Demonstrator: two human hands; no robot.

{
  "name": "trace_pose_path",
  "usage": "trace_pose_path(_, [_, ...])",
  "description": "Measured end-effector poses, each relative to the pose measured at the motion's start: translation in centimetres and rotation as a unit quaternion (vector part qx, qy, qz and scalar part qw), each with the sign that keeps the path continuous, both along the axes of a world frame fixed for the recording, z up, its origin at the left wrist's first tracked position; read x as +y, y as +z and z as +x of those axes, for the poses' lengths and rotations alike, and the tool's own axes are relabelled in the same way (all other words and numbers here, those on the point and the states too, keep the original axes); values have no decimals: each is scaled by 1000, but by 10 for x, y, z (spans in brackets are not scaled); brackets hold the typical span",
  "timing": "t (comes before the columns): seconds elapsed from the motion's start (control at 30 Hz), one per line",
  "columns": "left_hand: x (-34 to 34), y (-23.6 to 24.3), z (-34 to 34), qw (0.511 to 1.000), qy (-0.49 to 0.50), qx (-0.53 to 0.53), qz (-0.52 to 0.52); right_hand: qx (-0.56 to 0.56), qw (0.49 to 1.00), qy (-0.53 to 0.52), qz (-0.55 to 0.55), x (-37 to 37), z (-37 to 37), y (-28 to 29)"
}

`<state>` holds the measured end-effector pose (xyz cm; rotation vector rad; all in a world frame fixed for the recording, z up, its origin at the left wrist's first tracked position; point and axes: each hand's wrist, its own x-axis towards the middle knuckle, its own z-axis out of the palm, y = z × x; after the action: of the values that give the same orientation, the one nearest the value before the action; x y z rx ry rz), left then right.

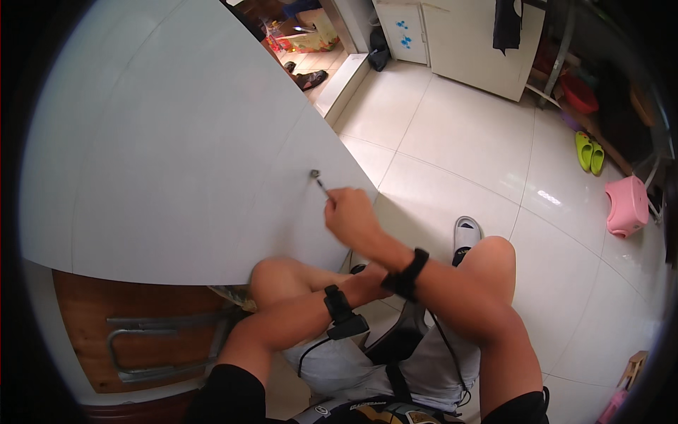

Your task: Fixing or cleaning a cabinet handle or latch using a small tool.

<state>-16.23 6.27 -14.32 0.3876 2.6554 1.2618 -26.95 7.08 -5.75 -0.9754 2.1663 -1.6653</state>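
Note:
My right hand (353, 218) is closed in a pinch around a thin dark rod with a small metallic piece (316, 174) at its far end. That tip is over the large white panel (176, 155), near its right edge; whether it touches the surface I cannot tell. Below, my left hand (366, 283) reaches in under my right wrist. Its fingers are mostly hidden, so I cannot see what they hold. Both wrists wear black bands, and a cable hangs from each.
Brown wood with bent metal tubing (169, 332) shows below the panel. On the tiled floor at right are a pink stool (626, 206) and yellow-green shoes (589, 152). A white cabinet (480, 53) stands at the back, beside a doorway with a raised sill (344, 88).

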Motion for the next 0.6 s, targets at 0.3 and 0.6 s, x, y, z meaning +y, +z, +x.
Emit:
trace_pose_path(0.3, [-52, -21, -26, 968, 147, 90, -183, 17, 999, -46, -24, 9, -21, 33])
trace_pose_path(0.6, [-121, 106, -103, 796, 261, 141, -527, 19, 989, -125, -80, 54, -68, 56])
